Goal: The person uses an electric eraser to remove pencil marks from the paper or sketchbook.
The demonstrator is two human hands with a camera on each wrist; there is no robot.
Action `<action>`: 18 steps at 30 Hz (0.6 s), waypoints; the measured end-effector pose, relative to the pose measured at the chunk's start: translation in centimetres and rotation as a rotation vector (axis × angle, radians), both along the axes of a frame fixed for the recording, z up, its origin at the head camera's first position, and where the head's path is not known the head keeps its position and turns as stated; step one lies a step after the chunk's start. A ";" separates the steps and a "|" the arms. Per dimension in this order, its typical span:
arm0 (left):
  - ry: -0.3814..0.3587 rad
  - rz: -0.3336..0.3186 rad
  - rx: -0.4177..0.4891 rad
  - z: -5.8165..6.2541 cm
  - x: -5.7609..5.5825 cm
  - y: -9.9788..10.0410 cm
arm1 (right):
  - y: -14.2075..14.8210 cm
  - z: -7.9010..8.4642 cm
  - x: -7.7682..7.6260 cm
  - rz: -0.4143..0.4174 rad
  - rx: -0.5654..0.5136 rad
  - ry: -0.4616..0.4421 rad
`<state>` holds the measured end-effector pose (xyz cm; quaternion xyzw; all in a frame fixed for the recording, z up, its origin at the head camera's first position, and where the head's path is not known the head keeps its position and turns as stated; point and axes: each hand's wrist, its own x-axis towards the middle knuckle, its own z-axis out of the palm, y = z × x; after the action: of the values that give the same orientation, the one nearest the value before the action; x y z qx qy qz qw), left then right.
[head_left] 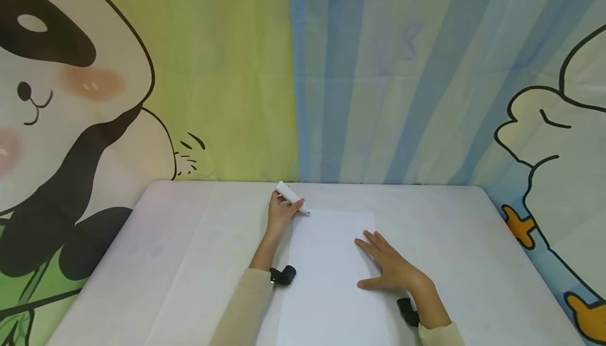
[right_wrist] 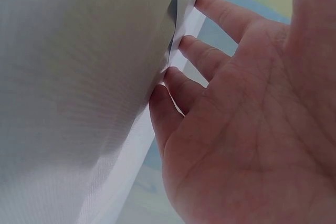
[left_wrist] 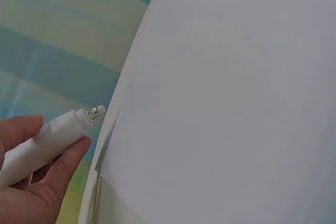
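A large white sheet of paper [head_left: 331, 272] lies lengthwise on the table, its far edge just beyond both hands. My left hand [head_left: 280, 215] pinches a thick white pen-like tube [head_left: 289, 193] near the sheet's far left corner. In the left wrist view, the tube [left_wrist: 44, 148] has a narrow collar and a small metallic tip with a white end; its exact kind cannot be told. Over the sheet's right edge, my right hand [head_left: 390, 268] is spread with fingers extended. In the right wrist view, its fingertips [right_wrist: 205, 2] touch a white surface.
The white-topped table [head_left: 189, 262] has rounded far corners. Behind it hangs a printed cloth with a panda [head_left: 85, 93] at left and a white cartoon figure [head_left: 568, 188] at right. Black wrist cameras [head_left: 283, 275] sit on both wrists.
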<state>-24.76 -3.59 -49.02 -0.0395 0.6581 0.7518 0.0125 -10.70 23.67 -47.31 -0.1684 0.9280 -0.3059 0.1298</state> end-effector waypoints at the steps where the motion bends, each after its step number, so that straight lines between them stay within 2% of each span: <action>1: 0.002 0.000 0.001 -0.1 0.1 -0.1 | 0.0 0.0 0.1 0.002 0.002 -0.001; 8: 0.044 -0.024 -0.005 -0.8 -0.2 -0.2 | 0.2 0.0 0.2 -0.005 -0.008 0.020; 18: 0.011 -0.009 -0.015 -0.8 -0.2 -0.7 | 0.1 -0.1 0.0 0.005 -0.010 0.018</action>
<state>-24.99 -4.25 -49.83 -0.0324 0.6640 0.7469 0.0120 -10.68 23.79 -47.36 -0.1741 0.9273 -0.3085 0.1212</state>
